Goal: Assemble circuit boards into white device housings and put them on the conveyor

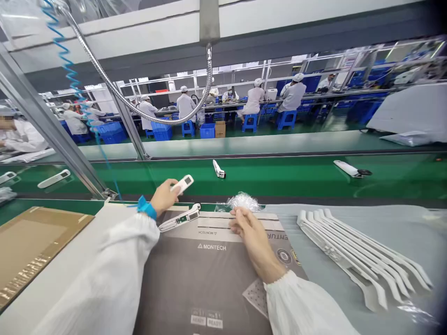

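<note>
A left hand [164, 197], blue strap at the wrist, grips a white plastic casing [182, 184] above a grey Montech box [195, 274]. The right hand [249, 228] rests on the box, its fingers [237, 223] curled; whether they pinch anything cannot be told. A second casing [179, 218], green circuit board showing, lies at the box's far edge, near a crumpled clear bag [243, 201]. Beyond the box, a white piece [219, 169] and another white piece [349, 168] sit on a green conveyor belt [279, 177]. A stack of white casings [359, 253] lies right of the box, apparently much of the batch left. Workers in white [254, 100] sit at a far line.
</note>
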The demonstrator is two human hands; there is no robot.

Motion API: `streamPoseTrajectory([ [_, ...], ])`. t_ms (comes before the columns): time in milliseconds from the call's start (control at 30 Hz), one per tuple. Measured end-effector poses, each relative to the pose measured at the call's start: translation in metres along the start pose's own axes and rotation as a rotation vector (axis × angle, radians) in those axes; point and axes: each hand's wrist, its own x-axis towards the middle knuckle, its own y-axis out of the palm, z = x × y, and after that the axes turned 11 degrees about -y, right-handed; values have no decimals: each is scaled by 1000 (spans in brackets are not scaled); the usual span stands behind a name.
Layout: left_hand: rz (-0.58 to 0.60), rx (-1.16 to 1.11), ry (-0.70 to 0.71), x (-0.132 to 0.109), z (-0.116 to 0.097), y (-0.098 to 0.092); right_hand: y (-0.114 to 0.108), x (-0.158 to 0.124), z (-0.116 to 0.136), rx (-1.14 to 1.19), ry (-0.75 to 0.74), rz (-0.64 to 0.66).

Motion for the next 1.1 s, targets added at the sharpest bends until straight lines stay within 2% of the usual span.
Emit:
streamPoseTrajectory([
  [100, -90, 134, -85, 47, -6, -8, 3, -3, 0, -40, -39, 5],
  [200, -163, 264, -82, 77, -20, 2, 3, -5, -1, -94, -87, 4],
  [300, -166, 340, 19, 94, -48, 34, -1, -6, 0, -222, -135, 7],
  [400, -101, 347, 130, 103, -81, 81, -7, -5, 2, -329, -126, 29],
  [467, -65, 323, 158, 103, -98, 108, -8, -5, 2, -321, -130, 49],
  [533, -64, 291, 139, 99, -107, 124, -7, -4, 0, -269, -145, 58],
  [633, -65, 219, 77, 88, -110, 121, -3, -1, -1, -128, -110, 30],
  [733, 40, 98, 74, 65, -106, 97, -1, 1, 5, 106, 53, -4],
  [800, 129, 7, 112, 39, -100, 77, -1, 1, 15, 296, 232, 43],
  [867, 267, -95, 187, 6, -90, 60, -2, -1, 27, 448, 395, 155],
  [900, 379, -148, 247, -12, -84, 54, -3, -2, 32, 485, 438, 222],
  [933, 519, -218, 331, -29, -76, 50, -3, -3, 35, 482, 450, 284],
  [967, 605, -269, 407, -45, -68, 48, -3, -4, 36, 446, 434, 336],
  [1000, 602, -317, 451, -59, -60, 50, -2, -6, 36, 388, 395, 365],
  [1033, 524, -378, 452, -71, -52, 54, -2, -7, 34, 323, 340, 366],
  [1100, 313, -524, 324, -91, -36, 69, 1, -10, 25, 221, 213, 300],
])
